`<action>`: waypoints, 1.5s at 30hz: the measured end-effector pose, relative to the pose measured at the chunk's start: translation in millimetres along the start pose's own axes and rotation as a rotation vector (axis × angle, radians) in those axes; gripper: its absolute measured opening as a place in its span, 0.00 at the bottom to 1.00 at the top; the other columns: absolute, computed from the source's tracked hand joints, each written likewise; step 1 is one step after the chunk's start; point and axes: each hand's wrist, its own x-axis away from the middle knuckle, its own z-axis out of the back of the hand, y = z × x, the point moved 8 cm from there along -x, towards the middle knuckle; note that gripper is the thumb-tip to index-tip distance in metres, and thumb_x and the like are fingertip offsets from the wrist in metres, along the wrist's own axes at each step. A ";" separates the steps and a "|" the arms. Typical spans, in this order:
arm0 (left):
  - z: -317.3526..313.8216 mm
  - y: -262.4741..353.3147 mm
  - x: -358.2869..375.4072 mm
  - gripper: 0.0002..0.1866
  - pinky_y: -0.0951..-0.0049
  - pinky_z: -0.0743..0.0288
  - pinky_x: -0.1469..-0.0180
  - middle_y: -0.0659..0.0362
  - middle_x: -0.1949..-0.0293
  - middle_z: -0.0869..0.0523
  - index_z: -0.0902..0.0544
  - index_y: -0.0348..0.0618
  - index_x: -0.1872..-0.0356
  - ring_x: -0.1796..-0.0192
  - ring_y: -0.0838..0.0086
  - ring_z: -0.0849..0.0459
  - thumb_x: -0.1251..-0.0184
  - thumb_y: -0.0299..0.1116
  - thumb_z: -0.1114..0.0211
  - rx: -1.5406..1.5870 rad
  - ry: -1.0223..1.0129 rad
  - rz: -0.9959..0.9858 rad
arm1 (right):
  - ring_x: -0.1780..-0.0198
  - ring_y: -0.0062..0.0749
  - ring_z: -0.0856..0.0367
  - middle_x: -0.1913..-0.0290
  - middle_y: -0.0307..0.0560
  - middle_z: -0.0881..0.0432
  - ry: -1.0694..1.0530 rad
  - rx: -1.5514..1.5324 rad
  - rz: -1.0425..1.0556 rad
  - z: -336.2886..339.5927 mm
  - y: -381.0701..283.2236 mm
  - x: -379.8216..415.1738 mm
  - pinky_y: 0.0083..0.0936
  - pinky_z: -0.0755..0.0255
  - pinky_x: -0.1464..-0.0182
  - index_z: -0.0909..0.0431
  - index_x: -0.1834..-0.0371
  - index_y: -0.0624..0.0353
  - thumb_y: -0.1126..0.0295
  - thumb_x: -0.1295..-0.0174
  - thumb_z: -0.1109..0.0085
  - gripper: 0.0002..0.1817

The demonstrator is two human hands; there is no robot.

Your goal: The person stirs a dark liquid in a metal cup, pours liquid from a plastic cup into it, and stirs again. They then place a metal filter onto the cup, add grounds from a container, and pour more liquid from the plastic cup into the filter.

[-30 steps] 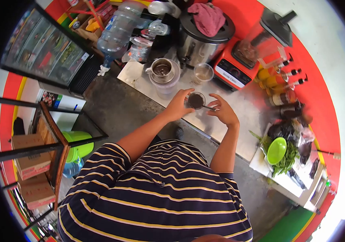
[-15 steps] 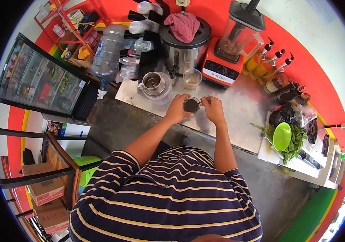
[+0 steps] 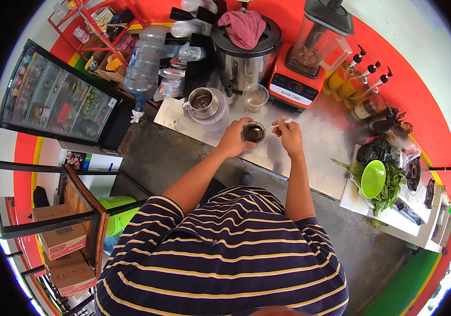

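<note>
My left hand [image 3: 233,138] is wrapped round the side of a small clear glass [image 3: 253,132] with dark liquid in it, over the steel counter's front part. Just right of the glass, my right hand [image 3: 290,136] pinches a spoon [image 3: 276,125], whose tip end points left toward the glass rim. Behind the glass stands a clear plastic cup [image 3: 255,98] with a little pale brown content. To the left, a metal cup [image 3: 202,101] with dark content sits on top of a clear round container [image 3: 216,122].
A steel dispenser [image 3: 245,68] topped by a pink cloth [image 3: 242,29] stands at the back, beside a red blender [image 3: 295,79]. Pump bottles [image 3: 353,81] line the right wall. A green bowl [image 3: 373,178] and leafy greens [image 3: 390,192] lie at the right end.
My right hand has drawn the spoon up out of the glass and moved slightly right. The left hand still holds the glass. The whole view has shifted slightly.
</note>
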 end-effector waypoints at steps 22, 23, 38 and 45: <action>-3.6 -7.5 3.3 0.51 0.51 0.21 0.29 0.47 0.35 0.14 0.25 0.55 0.22 0.31 0.49 0.17 0.51 0.35 0.08 0.168 -0.005 0.008 | 0.53 0.51 0.11 0.56 0.51 0.05 -0.162 0.656 0.542 -35.8 -68.4 43.0 0.42 0.17 0.45 0.06 0.52 0.60 0.72 0.27 0.33 0.08; -2.5 -6.6 3.6 0.51 0.50 0.21 0.29 0.47 0.34 0.14 0.25 0.55 0.22 0.31 0.49 0.17 0.51 0.35 0.08 0.162 0.003 0.003 | 0.53 0.51 0.11 0.56 0.51 0.05 -0.164 0.657 0.546 -37.1 -64.5 39.8 0.42 0.17 0.45 0.06 0.52 0.60 0.72 0.27 0.33 0.08; -9.7 -17.6 -0.1 0.52 0.50 0.22 0.29 0.45 0.35 0.14 0.27 0.57 0.21 0.32 0.46 0.16 0.50 0.35 0.08 0.123 -0.005 0.030 | 0.65 0.27 0.11 0.66 0.49 0.07 -0.064 0.029 0.064 -3.8 -16.7 2.9 0.28 0.18 0.56 0.10 0.54 0.70 0.67 0.16 0.41 0.16; -6.7 -11.4 0.9 0.51 0.51 0.22 0.29 0.45 0.36 0.14 0.26 0.57 0.22 0.32 0.46 0.16 0.50 0.33 0.08 0.141 -0.008 0.037 | 0.61 0.27 0.11 0.63 0.49 0.06 -0.094 0.017 0.151 -4.5 -35.9 11.3 0.28 0.18 0.54 0.09 0.50 0.70 0.68 0.15 0.41 0.15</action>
